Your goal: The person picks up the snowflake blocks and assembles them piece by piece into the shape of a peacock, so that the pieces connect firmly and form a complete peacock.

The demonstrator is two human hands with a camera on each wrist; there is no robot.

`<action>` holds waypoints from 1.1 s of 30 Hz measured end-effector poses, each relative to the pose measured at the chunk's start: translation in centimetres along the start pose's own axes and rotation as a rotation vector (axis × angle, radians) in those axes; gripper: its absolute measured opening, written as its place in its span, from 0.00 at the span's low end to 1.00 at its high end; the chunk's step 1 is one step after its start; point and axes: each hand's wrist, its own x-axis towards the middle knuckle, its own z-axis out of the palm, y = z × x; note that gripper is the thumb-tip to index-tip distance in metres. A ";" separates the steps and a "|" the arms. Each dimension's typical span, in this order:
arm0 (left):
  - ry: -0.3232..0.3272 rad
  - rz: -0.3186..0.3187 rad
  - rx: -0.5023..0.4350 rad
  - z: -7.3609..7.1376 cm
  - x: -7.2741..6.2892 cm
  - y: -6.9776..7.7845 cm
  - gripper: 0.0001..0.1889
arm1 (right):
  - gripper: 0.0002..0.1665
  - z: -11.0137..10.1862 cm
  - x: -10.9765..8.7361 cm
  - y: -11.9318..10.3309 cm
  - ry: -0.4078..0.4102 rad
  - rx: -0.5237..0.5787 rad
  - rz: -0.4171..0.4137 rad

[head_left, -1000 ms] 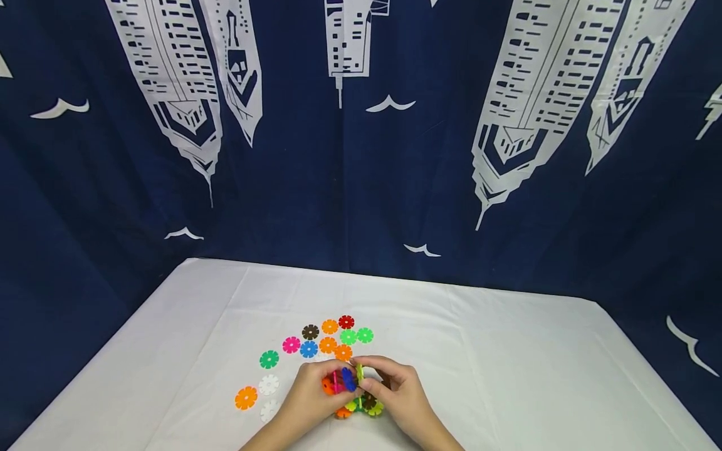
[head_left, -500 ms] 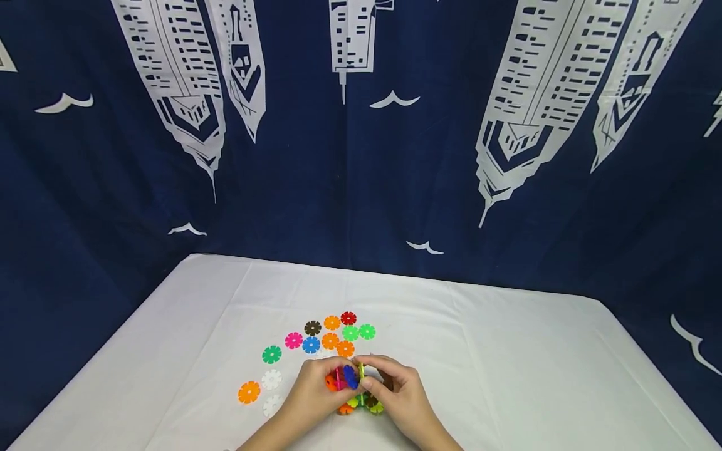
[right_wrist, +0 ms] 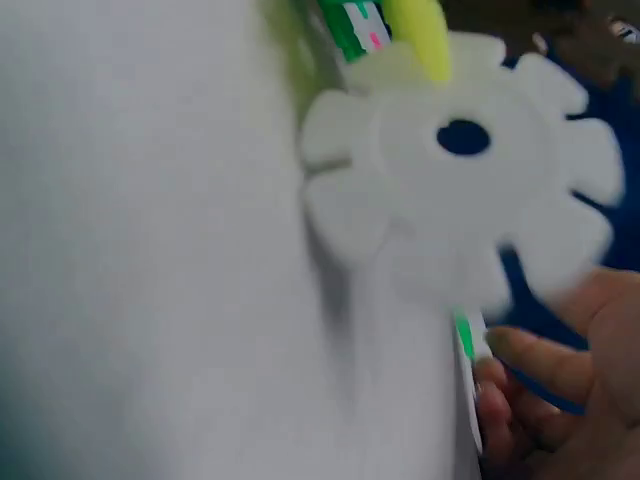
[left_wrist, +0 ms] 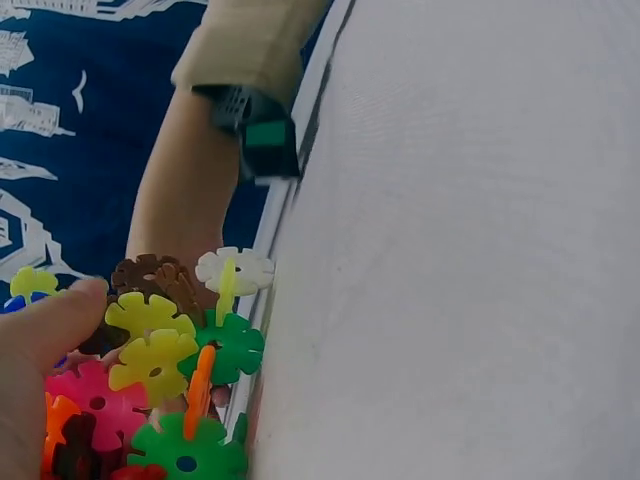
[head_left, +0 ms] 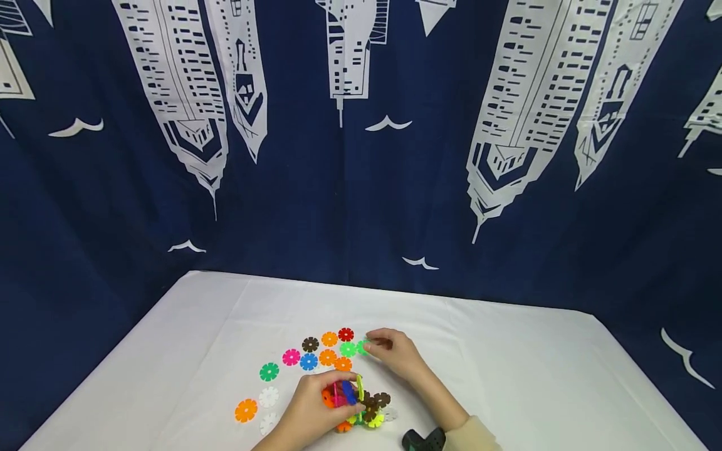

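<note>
My left hand (head_left: pixel 316 401) holds a built-up cluster of interlocking snowflake discs, its fingers and thumb round the left side. In the left wrist view the cluster shows a pink disc (left_wrist: pixel 98 402), a yellow disc (left_wrist: pixel 153 360), a green disc (left_wrist: pixel 188 450) and others, some set upright. A white disc (right_wrist: pixel 400 210) of the cluster looms blurred before the right wrist camera. Farther back, my right hand (head_left: pixel 395 352) has index finger and thumb right at a light green disc (head_left: pixel 361 347) on the table, partly hidden by the fingertips. Its fingers are loosely bent.
Loose discs lie flat behind and left of the hands, among them a red disc (head_left: pixel 346 334), a blue disc (head_left: pixel 308 361) and an orange disc (head_left: pixel 245 410). A white cloth covers the table (head_left: pixel 536 376). A dark blue printed curtain (head_left: pixel 338 188) hangs behind.
My right hand has left the yellow-green disc on the cluster and moved back to the loose light green disc. The left hand still holds the cluster. The head view has tilted slightly.
</note>
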 end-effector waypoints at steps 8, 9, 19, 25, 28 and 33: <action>-0.008 0.012 -0.010 -0.1 0.0 0.4 0.19 | 0.18 1.5 1.4 0.0 0.039 -0.327 -0.007; -0.005 0.014 -0.002 -0.1 0.0 0.4 0.19 | 0.18 1.4 1.3 -0.1 0.044 -0.327 0.002; 0.027 0.095 0.021 0.0 -0.1 -0.1 0.16 | 0.08 -1.2 -3.8 -3.0 0.124 0.284 0.108; 0.040 0.140 0.037 -0.1 0.1 -0.2 0.12 | 0.11 -1.3 -7.2 -6.1 0.120 0.326 0.124; 0.043 0.144 0.043 -0.1 0.0 -0.2 0.11 | 0.09 -0.6 -7.9 -6.6 0.153 0.271 0.113; 0.046 0.162 0.043 0.0 -0.1 0.0 0.11 | 0.10 0.5 -8.2 -6.5 0.222 0.240 0.104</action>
